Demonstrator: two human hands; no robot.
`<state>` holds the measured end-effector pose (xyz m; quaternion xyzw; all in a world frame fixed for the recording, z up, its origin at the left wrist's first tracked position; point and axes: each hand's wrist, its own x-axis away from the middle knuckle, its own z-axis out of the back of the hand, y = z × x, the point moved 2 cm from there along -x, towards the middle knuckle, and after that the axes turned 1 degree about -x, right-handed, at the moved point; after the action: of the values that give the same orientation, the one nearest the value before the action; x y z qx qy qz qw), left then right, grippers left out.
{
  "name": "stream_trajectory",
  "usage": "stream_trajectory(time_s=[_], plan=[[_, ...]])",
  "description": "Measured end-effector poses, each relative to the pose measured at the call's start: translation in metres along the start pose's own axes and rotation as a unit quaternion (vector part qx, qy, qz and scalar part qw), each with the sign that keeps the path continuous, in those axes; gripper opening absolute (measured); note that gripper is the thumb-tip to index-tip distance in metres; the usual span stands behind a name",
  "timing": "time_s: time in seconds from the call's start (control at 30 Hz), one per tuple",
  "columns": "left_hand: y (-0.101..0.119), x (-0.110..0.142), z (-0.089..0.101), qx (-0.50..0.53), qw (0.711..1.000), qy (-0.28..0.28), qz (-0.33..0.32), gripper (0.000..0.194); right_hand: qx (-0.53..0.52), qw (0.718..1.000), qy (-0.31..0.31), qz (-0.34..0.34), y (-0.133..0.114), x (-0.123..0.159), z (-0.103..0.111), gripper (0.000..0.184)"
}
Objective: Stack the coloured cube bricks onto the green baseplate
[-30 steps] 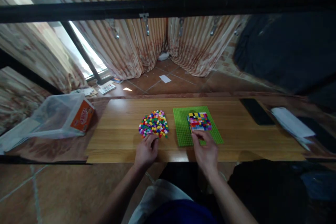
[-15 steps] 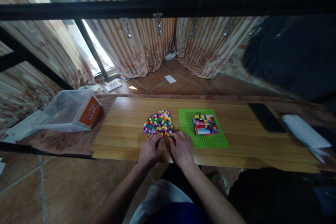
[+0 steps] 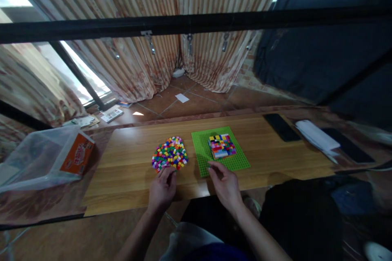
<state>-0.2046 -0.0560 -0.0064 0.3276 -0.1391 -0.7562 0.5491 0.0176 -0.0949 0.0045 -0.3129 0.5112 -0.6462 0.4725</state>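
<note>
A heap of small multicoloured toy bricks [image 3: 170,153] lies on the wooden table. At its near edge, my left hand [image 3: 163,189] has thumb and forefinger pinched together; what sits between them is too small to make out. My right hand [image 3: 227,185] is at the near side of the green baseplate [image 3: 202,147], pinching a small dark green brick [image 3: 209,166] at its fingertips. On that baseplate stands a block built of many coloured bricks [image 3: 222,145], just beyond my right fingers and apart from them.
A clear plastic bin [image 3: 39,155] with an orange label stands left of the wooden table [image 3: 122,171]. At the table's right lie a black phone [image 3: 281,127] and white papers [image 3: 317,135]. A black metal bar [image 3: 196,24] with hanging clips crosses in front.
My right hand has moved right, away from the heap, to the baseplate's near edge. My left hand stays by the heap. The camera view has turned to the right.
</note>
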Motion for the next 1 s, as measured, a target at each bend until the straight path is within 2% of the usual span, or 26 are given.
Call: stream_trajectory(time_s=[0.23, 0.43, 0.67, 1.0], plan=[[-0.002, -0.002, 0.001, -0.026, 1.0, 0.004, -0.002, 0.022, 0.041, 0.998, 0.054, 0.004, 0.012, -0.006, 0.04, 0.026], [-0.002, -0.004, 0.001, -0.036, 0.999, 0.0, -0.002, 0.021, 0.046, 0.991, 0.123, 0.029, 0.01, -0.024, 0.057, 0.026], [0.001, -0.004, 0.003, -0.041, 0.999, 0.012, -0.013, 0.021, 0.045, 0.98, 0.175, 0.082, 0.014, -0.043, 0.055, 0.02], [-0.004, -0.003, 0.001, -0.051, 0.999, 0.009, -0.015, 0.022, 0.048, 0.967, 0.235, 0.088, 0.022, -0.047, 0.038, 0.017]])
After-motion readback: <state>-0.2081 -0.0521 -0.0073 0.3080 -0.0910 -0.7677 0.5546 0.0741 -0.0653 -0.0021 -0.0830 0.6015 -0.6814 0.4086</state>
